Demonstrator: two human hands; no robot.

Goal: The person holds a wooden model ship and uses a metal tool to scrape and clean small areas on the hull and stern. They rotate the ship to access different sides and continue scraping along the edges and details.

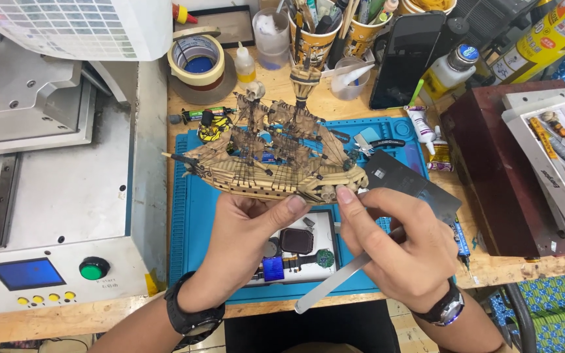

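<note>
A small wooden model sailing ship [276,157] with masts, brown sails and dark rigging is held above a blue work mat [194,216]. My left hand [246,245] grips the underside of its hull from below, thumb pressed on the lower planks. My right hand [393,242] touches the stern with thumb and forefinger and also holds a thin flat metal strip [335,281] that slants down to the left. Under the hands lies an opened phone [295,252] with its parts exposed. Both wrists carry watches.
A grey machine [53,216] with a blue screen and green button fills the left. Tape roll [196,60], glue bottles, tool cups [312,33], a dark phone [405,59] and a dark glass panel [413,183] crowd the back. A maroon box [498,170] with a tool tray stands right.
</note>
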